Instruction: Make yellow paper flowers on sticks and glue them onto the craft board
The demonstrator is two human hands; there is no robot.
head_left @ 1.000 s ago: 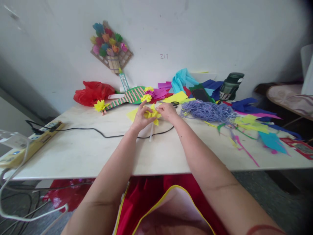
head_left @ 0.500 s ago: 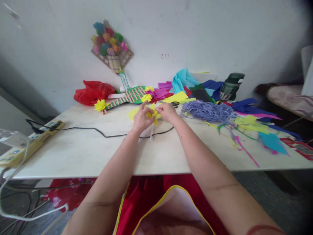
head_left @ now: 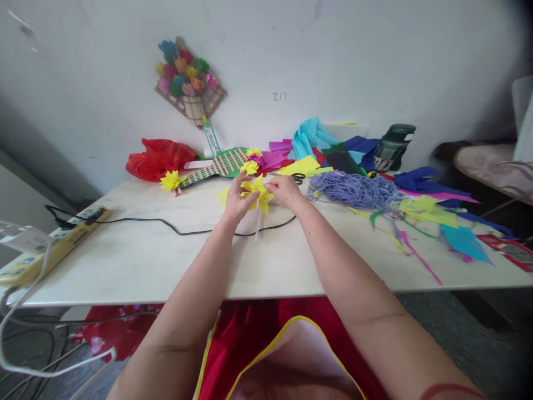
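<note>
Both hands meet at the middle of the pale table point(head_left: 137, 261) around a yellow paper flower point(head_left: 259, 193) on a white stick point(head_left: 258, 225). My left hand point(head_left: 235, 199) pinches the flower's left petals with its fingertips. On the right side, my right hand point(head_left: 285, 191) grips the same flower with curled fingers. A flat yellow paper sheet point(head_left: 224, 194) lies under the flower. Black scissors point(head_left: 297, 178) rest just behind my right hand.
A black cable point(head_left: 166, 223) runs from a yellow power strip point(head_left: 54, 243) toward my hands. Purple yarn point(head_left: 353, 190), coloured paper scraps point(head_left: 437, 219), a red bag point(head_left: 158, 156), a woven green paddle with flowers point(head_left: 222, 164) and a dark bottle point(head_left: 393, 145) crowd the back and right.
My left fingers have shifted on the yellow flower, and more of its petals show between the hands. The arms stay in place.
</note>
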